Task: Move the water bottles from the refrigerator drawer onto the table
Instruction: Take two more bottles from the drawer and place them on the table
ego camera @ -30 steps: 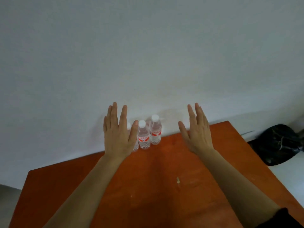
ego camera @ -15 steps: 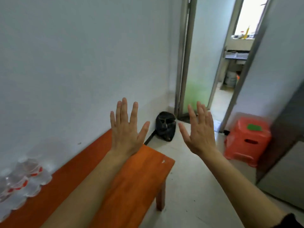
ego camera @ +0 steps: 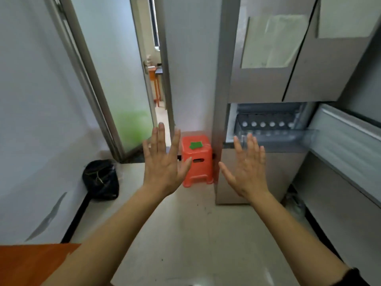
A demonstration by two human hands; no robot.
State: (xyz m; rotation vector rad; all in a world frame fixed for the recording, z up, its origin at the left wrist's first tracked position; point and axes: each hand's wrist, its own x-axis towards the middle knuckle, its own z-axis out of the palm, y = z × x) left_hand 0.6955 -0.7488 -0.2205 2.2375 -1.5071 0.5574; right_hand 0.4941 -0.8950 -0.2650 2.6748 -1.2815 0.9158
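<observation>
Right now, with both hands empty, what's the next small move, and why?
Probably step in and reach the right hand toward the clear plastic refrigerator drawer. Both it and the left hand are spread flat and hold nothing, while a row of white-capped clear water bottles stands in the pulled-out drawer, ahead on the right.

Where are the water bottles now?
In the head view, right of centre: water bottles stand in a row in the open refrigerator drawer, just above the right hand.
</observation>
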